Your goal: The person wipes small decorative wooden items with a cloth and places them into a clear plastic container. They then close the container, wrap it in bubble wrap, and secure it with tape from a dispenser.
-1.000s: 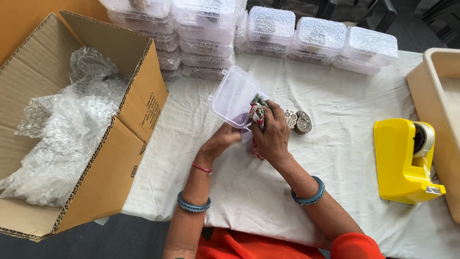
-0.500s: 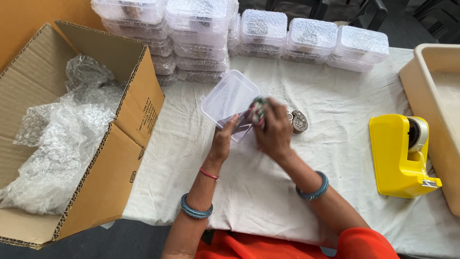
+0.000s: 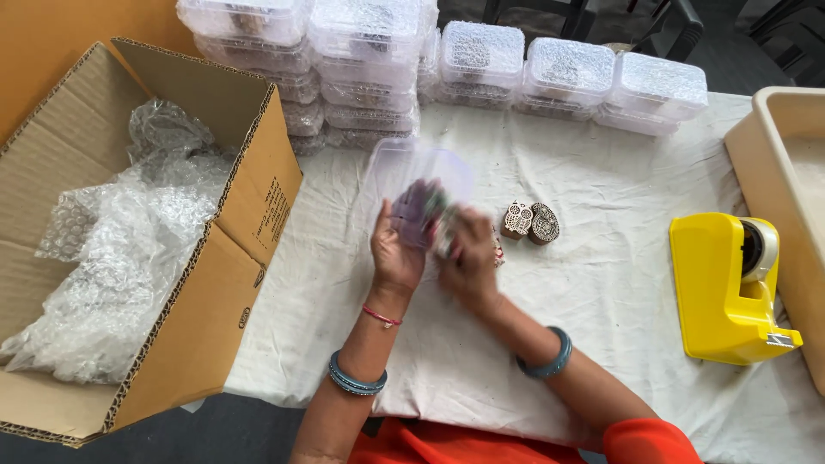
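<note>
My left hand (image 3: 395,251) grips a clear plastic box (image 3: 411,179) tilted up above the white cloth. Blurred by motion, my right hand (image 3: 468,258) is right beside it at the box's lower right side, closed on a small multicoloured item (image 3: 441,225) that I cannot make out. Two small carved wooden blocks (image 3: 531,222) lie on the cloth just right of my hands. Both wrists wear blue bangles.
An open cardboard box (image 3: 249,180) with bubble wrap (image 3: 112,249) stands at the left. Stacks of clear lidded plastic boxes (image 3: 481,60) line the far edge. A yellow tape dispenser (image 3: 726,288) and a beige tray (image 3: 786,163) sit at the right.
The clear box has been lifted and tilted more upright in my left hand. My right hand has shifted down and left beside it, uncovering the two wooden blocks.
</note>
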